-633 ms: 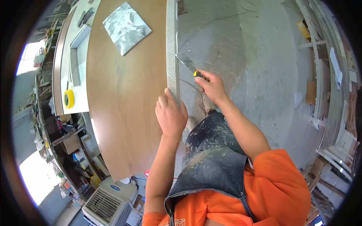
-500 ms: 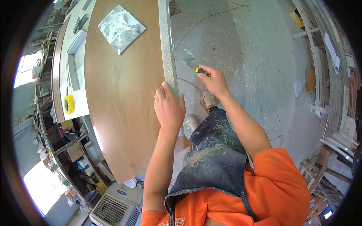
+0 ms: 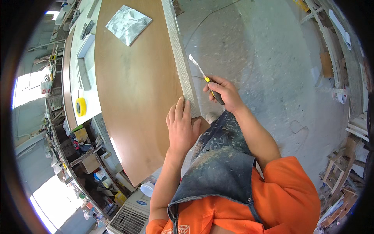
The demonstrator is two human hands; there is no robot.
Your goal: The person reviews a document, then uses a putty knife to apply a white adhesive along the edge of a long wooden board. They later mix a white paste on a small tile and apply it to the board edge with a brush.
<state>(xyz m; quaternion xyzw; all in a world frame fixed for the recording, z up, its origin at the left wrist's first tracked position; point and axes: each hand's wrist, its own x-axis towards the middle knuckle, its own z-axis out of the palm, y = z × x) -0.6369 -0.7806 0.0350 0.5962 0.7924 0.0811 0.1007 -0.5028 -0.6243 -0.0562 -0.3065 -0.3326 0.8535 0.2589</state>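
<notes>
A putty knife (image 3: 200, 69) with a yellow-and-black handle is gripped in my right hand (image 3: 226, 93). Its blade, turned nearly edge-on, carries white paste and points up and left over the floor. My left hand (image 3: 182, 126) lies with fingers stretched over the near end of a pale, textured strip (image 3: 180, 54), its thumb apart on the right. That strip runs along the right edge of a long brown wood-look board (image 3: 132, 97). Toward the board's far end rests a square grey-and-white marbled panel (image 3: 129, 25).
Left of the board, a white surface (image 3: 91, 103) holds a yellow tape roll (image 3: 81, 107). Cluttered shelves (image 3: 83, 156) stand farther left. A white slatted appliance (image 3: 130, 214) and a white-lidded tub (image 3: 147, 189) sit below the board's near end. Wooden pieces (image 3: 343, 163) stand at right; a thin cable (image 3: 208, 17) crosses the floor.
My right hand has moved lower and turned the putty knife from broad-side to nearly edge-on. My left hand has slid nearer along the strip to its end. The whole view has shifted slightly.
</notes>
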